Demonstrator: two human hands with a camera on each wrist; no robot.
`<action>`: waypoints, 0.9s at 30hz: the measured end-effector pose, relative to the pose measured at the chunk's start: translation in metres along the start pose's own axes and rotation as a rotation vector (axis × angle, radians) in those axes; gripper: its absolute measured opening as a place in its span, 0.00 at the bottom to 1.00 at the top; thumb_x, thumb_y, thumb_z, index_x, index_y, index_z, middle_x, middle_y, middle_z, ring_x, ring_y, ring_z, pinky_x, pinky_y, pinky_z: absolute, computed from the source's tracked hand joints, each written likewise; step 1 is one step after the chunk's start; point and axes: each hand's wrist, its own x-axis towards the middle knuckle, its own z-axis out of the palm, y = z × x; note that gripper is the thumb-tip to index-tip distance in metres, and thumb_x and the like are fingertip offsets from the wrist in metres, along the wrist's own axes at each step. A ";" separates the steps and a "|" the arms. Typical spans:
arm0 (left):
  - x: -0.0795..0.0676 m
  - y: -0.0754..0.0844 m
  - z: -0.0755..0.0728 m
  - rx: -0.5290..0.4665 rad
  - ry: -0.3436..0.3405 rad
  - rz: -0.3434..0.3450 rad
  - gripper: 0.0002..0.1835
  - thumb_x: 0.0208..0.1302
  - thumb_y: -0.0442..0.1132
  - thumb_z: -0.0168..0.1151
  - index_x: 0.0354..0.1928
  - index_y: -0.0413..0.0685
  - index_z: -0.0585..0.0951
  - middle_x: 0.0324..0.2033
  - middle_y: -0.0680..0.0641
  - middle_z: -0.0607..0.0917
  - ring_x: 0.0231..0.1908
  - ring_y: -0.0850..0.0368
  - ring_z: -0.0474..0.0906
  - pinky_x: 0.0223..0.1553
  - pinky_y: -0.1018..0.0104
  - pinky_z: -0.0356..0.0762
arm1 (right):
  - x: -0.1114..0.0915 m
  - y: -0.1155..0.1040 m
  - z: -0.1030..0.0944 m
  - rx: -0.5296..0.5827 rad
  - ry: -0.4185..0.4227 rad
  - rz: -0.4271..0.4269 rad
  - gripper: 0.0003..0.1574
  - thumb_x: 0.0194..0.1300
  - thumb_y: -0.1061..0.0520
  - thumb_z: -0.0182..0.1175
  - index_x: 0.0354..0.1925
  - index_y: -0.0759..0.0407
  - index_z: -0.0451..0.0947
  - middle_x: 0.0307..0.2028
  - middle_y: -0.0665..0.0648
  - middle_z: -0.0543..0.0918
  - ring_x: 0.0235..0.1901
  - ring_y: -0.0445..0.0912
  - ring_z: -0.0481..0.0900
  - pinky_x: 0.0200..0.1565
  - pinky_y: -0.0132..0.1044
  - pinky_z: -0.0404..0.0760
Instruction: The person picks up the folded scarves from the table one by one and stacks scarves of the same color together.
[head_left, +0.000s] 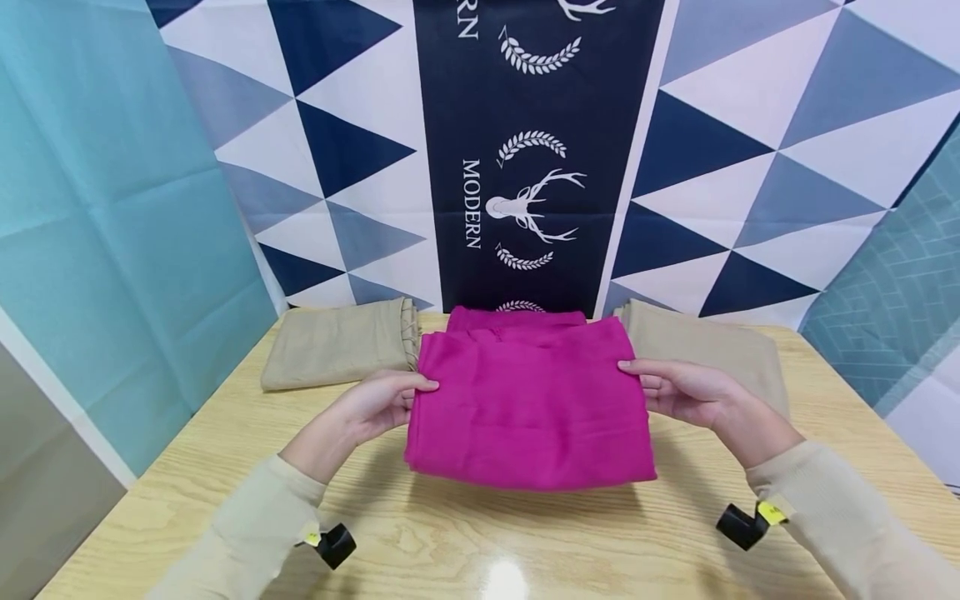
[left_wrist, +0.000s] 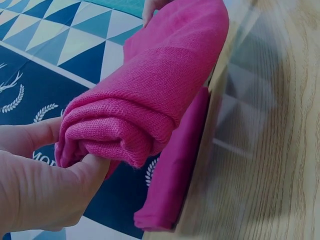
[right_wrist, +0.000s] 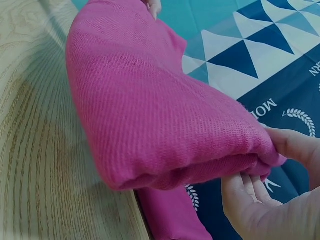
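Note:
A folded magenta cloth (head_left: 532, 408) is held up above the wooden table between both hands. My left hand (head_left: 378, 404) pinches its left edge, thumb on the near face and fingers behind. On the opposite edge my right hand (head_left: 686, 392) grips it the same way. The left wrist view shows the stacked layers of the cloth (left_wrist: 135, 110) at the left end, beside the thumb. In the right wrist view the other end of the cloth (right_wrist: 165, 115) sits between thumb and fingers. Behind it, a second folded magenta cloth (head_left: 517, 318) lies on the table, partly hidden.
A folded beige cloth (head_left: 337, 346) with a fringed edge lies at the back left of the table (head_left: 450, 550). Another beige cloth (head_left: 712, 350) lies at the back right, partly behind my right hand. A patterned curtain (head_left: 360, 150) hangs along the table's far edge.

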 end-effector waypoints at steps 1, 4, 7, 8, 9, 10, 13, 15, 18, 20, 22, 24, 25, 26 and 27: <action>-0.001 0.000 -0.001 0.003 -0.002 0.000 0.20 0.67 0.32 0.51 0.59 0.29 0.67 0.29 0.56 0.85 0.32 0.65 0.83 0.41 0.72 0.82 | 0.000 0.000 0.001 0.001 -0.001 -0.002 0.12 0.71 0.56 0.53 0.39 0.51 0.84 0.37 0.49 0.89 0.40 0.40 0.87 0.48 0.31 0.83; -0.004 0.001 -0.004 0.011 -0.016 -0.004 0.21 0.68 0.33 0.50 0.60 0.29 0.66 0.31 0.55 0.85 0.33 0.65 0.82 0.42 0.73 0.82 | 0.002 0.000 0.003 -0.008 -0.006 0.000 0.11 0.71 0.56 0.53 0.39 0.51 0.84 0.37 0.49 0.89 0.40 0.40 0.86 0.48 0.31 0.83; -0.006 0.001 -0.007 0.023 -0.031 -0.006 0.23 0.68 0.32 0.50 0.63 0.28 0.64 0.32 0.56 0.85 0.34 0.66 0.82 0.42 0.73 0.82 | 0.004 -0.001 0.004 -0.017 -0.014 0.003 0.11 0.71 0.56 0.53 0.39 0.52 0.84 0.37 0.49 0.89 0.40 0.39 0.86 0.48 0.30 0.83; -0.007 0.001 -0.008 0.025 -0.037 -0.006 0.24 0.68 0.32 0.50 0.63 0.28 0.63 0.32 0.56 0.85 0.34 0.66 0.82 0.43 0.73 0.82 | 0.005 -0.001 0.005 -0.021 -0.013 0.006 0.11 0.71 0.56 0.53 0.39 0.51 0.84 0.37 0.49 0.89 0.40 0.39 0.86 0.48 0.30 0.83; -0.007 0.001 -0.009 0.029 -0.044 -0.005 0.25 0.68 0.32 0.50 0.64 0.28 0.63 0.32 0.56 0.85 0.34 0.66 0.83 0.43 0.73 0.82 | 0.005 -0.001 0.006 -0.020 -0.012 0.006 0.12 0.72 0.56 0.53 0.40 0.51 0.84 0.37 0.49 0.89 0.40 0.39 0.87 0.48 0.30 0.83; -0.008 0.002 -0.010 0.032 -0.049 -0.005 0.25 0.68 0.32 0.50 0.64 0.28 0.62 0.33 0.56 0.85 0.35 0.66 0.83 0.43 0.73 0.82 | 0.006 -0.002 0.007 -0.025 -0.010 0.008 0.12 0.72 0.56 0.53 0.40 0.51 0.84 0.37 0.49 0.89 0.40 0.39 0.87 0.48 0.30 0.83; -0.010 0.002 -0.013 0.038 -0.049 -0.002 0.25 0.68 0.32 0.50 0.65 0.28 0.62 0.34 0.56 0.85 0.36 0.65 0.83 0.44 0.72 0.82 | 0.009 -0.003 0.010 -0.031 0.004 0.016 0.11 0.71 0.55 0.54 0.39 0.51 0.84 0.37 0.49 0.89 0.40 0.40 0.87 0.48 0.30 0.83; -0.011 0.002 -0.016 0.048 -0.043 0.002 0.25 0.69 0.32 0.50 0.65 0.29 0.62 0.35 0.56 0.85 0.36 0.65 0.83 0.44 0.72 0.82 | 0.011 -0.004 0.012 -0.031 0.012 0.019 0.10 0.70 0.55 0.55 0.39 0.51 0.84 0.37 0.49 0.89 0.40 0.40 0.87 0.48 0.30 0.83; -0.012 0.002 -0.021 0.054 -0.037 0.007 0.25 0.69 0.33 0.50 0.65 0.29 0.62 0.35 0.56 0.86 0.37 0.65 0.83 0.44 0.72 0.82 | 0.014 -0.005 0.016 -0.028 0.021 0.015 0.09 0.69 0.56 0.56 0.38 0.52 0.83 0.37 0.49 0.88 0.40 0.40 0.87 0.48 0.30 0.83; -0.013 0.001 -0.023 0.058 -0.037 0.014 0.25 0.69 0.33 0.50 0.65 0.29 0.63 0.35 0.56 0.86 0.37 0.65 0.84 0.44 0.72 0.82 | 0.017 -0.007 0.019 -0.025 0.026 0.007 0.08 0.69 0.56 0.57 0.38 0.52 0.83 0.36 0.49 0.88 0.39 0.40 0.86 0.48 0.31 0.83; -0.014 0.001 -0.026 0.051 -0.036 0.016 0.24 0.70 0.34 0.50 0.64 0.29 0.64 0.35 0.56 0.86 0.37 0.65 0.84 0.45 0.72 0.82 | 0.020 -0.007 0.022 -0.032 0.033 0.003 0.07 0.68 0.56 0.57 0.37 0.53 0.83 0.36 0.49 0.88 0.40 0.39 0.86 0.47 0.30 0.83; -0.016 0.000 -0.029 0.046 -0.028 0.017 0.23 0.69 0.33 0.50 0.62 0.30 0.65 0.34 0.56 0.86 0.37 0.65 0.84 0.45 0.72 0.82 | 0.022 -0.008 0.024 -0.044 0.037 0.000 0.06 0.68 0.57 0.57 0.37 0.53 0.82 0.37 0.49 0.88 0.40 0.39 0.86 0.48 0.30 0.83; -0.016 0.000 -0.031 0.042 -0.022 0.015 0.22 0.69 0.33 0.50 0.62 0.30 0.66 0.34 0.56 0.86 0.37 0.65 0.84 0.45 0.72 0.82 | 0.024 -0.008 0.026 -0.048 0.036 -0.002 0.06 0.68 0.57 0.58 0.37 0.53 0.82 0.37 0.49 0.87 0.40 0.39 0.85 0.48 0.30 0.83; -0.017 0.000 -0.032 0.040 -0.018 0.013 0.22 0.69 0.33 0.50 0.61 0.30 0.66 0.34 0.56 0.86 0.37 0.65 0.84 0.45 0.72 0.82 | 0.025 -0.008 0.027 -0.054 0.033 -0.004 0.05 0.68 0.57 0.58 0.38 0.53 0.81 0.37 0.48 0.87 0.41 0.39 0.85 0.48 0.30 0.83; -0.018 0.000 -0.034 0.039 -0.014 0.012 0.22 0.69 0.34 0.51 0.61 0.30 0.67 0.34 0.56 0.86 0.37 0.65 0.84 0.45 0.72 0.82 | 0.027 -0.008 0.028 -0.060 0.033 -0.005 0.05 0.68 0.57 0.58 0.38 0.53 0.81 0.38 0.48 0.86 0.41 0.39 0.84 0.48 0.30 0.82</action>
